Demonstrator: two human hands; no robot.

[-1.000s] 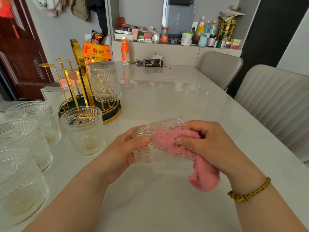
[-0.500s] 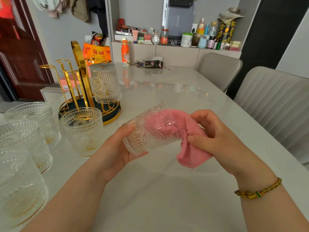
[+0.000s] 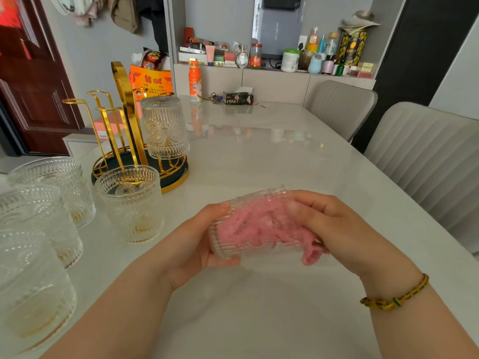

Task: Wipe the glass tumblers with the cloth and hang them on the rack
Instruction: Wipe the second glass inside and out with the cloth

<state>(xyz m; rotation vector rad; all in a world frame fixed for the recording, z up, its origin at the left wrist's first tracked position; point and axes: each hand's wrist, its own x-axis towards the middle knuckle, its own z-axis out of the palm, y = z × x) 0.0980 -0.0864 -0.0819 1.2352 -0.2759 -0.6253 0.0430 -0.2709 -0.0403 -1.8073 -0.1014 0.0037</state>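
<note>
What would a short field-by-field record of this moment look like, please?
Held tumbler: on its side over the table, gripped by the left hand
Pink cloth: stuffed inside the held tumbler, tail hanging out at the mouth, pinched by the right hand
Rack: gold, one hung tumbler upside down on it
Upright tumblers: four, on the table at the left, not yet hung

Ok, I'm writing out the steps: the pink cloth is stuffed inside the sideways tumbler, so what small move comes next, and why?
Probably twist the cloth round inside the held tumbler: the right hand pinches it at the mouth, the left hand grips the base end, and the cloth fills the glass.
</note>
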